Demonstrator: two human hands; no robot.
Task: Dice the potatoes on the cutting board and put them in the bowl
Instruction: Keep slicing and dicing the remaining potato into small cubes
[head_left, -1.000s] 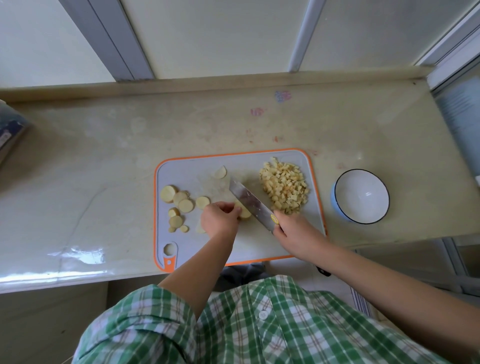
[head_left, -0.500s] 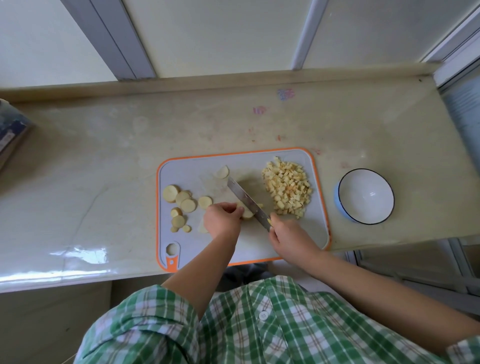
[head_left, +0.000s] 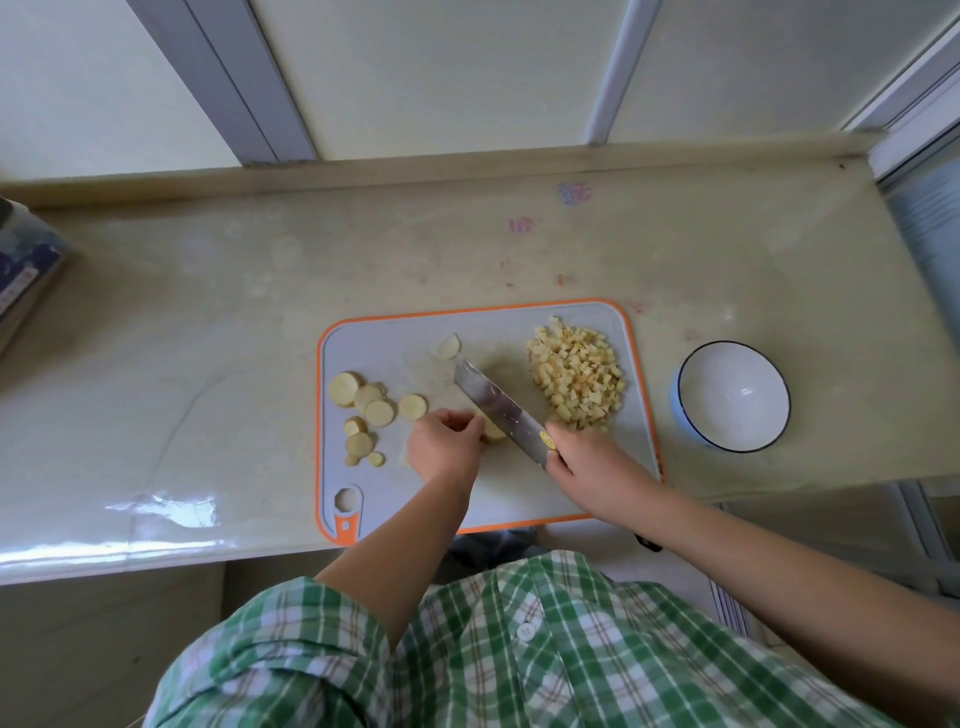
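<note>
A potato piece is pinned near the middle of the cutting board by the curled fingers of the left hand, evidently to stop it sliding under the knife, whose handle is clasped by the right hand. Diced potato is heaped on the board's right side, clear of the blade, uncut slices are laid at its left, and the empty bowl is set just right of the board.

Home kitchen: countertop, cutting board, knife.
</note>
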